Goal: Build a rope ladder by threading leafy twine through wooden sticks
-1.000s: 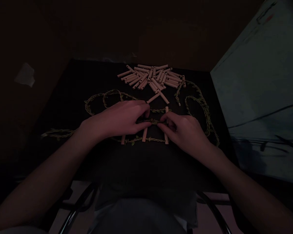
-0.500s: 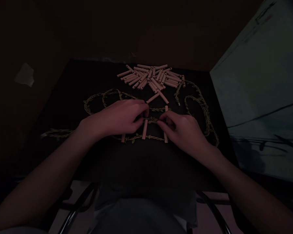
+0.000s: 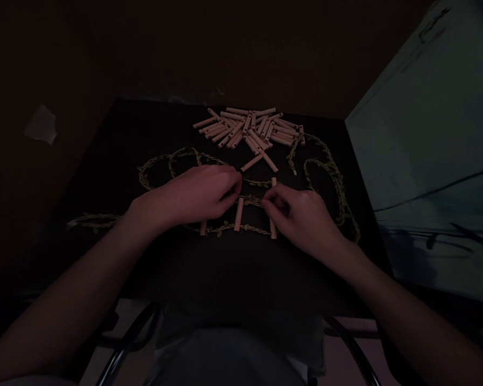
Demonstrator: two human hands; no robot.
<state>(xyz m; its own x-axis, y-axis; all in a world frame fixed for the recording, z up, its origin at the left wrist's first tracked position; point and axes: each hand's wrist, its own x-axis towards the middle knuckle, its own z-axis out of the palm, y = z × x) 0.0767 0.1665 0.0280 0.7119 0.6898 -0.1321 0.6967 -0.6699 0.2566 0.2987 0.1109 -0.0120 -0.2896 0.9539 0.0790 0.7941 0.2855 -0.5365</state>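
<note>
My left hand [image 3: 203, 191] is closed, thumb and fingers pinched at a green leafy braided cord [image 3: 253, 202] by the top end of a short wooden dowel [image 3: 239, 215]. What lies deep between those fingers is hidden. From the other side my right hand [image 3: 300, 209] pinches the same cord between thumb and fingertip, over another upright dowel [image 3: 273, 228] that it partly covers. A lower run of cord passes through the bottom ends of the dowels, and a third dowel [image 3: 203, 228] shows below my left hand.
A pile of drilled wooden dowels [image 3: 245, 128] lies at the back of the dark table [image 3: 209, 273]. Loops of leafy cord spread left [image 3: 153, 161] and right [image 3: 336, 177]. A pale painted panel [image 3: 434, 161] stands along the right edge, with a brown wall behind.
My left fingers have drawn slightly left, and my right fingertips have shifted slightly right along the cord. The right dowel has moved a little toward me. The pile looks the same.
</note>
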